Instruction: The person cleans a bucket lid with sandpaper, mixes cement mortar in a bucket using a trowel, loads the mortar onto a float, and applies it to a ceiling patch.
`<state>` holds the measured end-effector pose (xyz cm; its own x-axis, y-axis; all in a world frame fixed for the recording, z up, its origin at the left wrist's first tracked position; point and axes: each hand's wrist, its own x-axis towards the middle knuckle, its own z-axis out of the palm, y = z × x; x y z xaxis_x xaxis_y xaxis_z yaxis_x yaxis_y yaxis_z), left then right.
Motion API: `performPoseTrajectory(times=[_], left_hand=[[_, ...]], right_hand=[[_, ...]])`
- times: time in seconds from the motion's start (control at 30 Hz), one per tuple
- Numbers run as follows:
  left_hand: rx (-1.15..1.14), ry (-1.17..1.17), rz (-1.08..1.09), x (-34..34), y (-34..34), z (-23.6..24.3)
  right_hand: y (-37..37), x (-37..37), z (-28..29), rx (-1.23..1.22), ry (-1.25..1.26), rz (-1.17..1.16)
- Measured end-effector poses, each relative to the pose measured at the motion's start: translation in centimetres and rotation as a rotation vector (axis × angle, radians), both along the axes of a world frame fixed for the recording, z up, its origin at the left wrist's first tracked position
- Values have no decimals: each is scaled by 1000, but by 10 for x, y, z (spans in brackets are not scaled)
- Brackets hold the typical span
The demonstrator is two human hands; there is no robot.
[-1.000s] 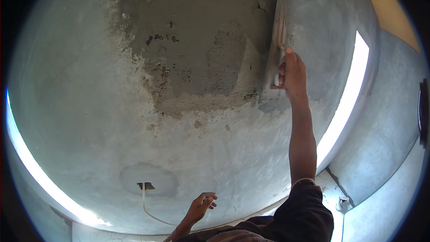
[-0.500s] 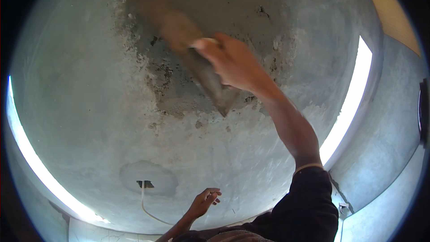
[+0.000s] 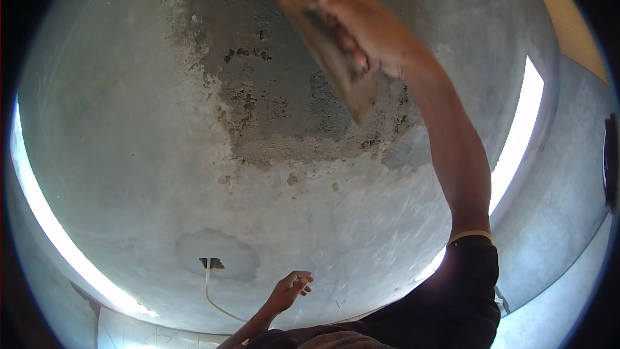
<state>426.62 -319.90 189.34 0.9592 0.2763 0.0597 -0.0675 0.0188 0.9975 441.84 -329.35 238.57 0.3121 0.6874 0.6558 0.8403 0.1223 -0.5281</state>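
Note:
My right hand is closed around the handle of a long plastering trowel. The trowel slants across the upper middle of the wall, its pointed lower corner toward the right; motion blurs its upper end. Under and beside it spreads a patch of darker, damp-looking plaster, rough and pitted along its lower and left edges. Whether the blade touches the wall, I cannot tell. Low in the middle, my left hand hangs in front of the wall, its fingers loosely bent and somewhat apart, with nothing visible in them.
A grey wall fills most of the view. Low on it, a pale cable comes out of a small hole within a round patch. Bright openings curve along both sides. A dark object sits at the right rim.
My right hand has swept the trowel up and to the right, uncovering more of the pitted lower plaster. The left hand has barely moved.

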Motion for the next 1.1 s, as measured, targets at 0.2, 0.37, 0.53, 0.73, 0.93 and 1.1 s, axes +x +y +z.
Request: performPoseTrajectory(times=[0.2,0.37,0.53,0.73,0.93,1.1], left_hand=[[-40,27,-47,-26,7,-15],[-127,85,-28,-51,34,-35],[-51,-8,37,-49,44,-29],[-49,1,26,-57,46,-31],[-92,54,118,-79,33,-49],[-141,15,218,-83,24,-60]], right_hand=[[-34,66,-45,455,208,-211],[-4,47,6,293,171,-202],[71,-43,-8,-191,-222,-68],[58,-43,-115,-718,-471,-71],[-8,4,-159,-267,-307,-203],[-17,37,-119,395,175,-170]])
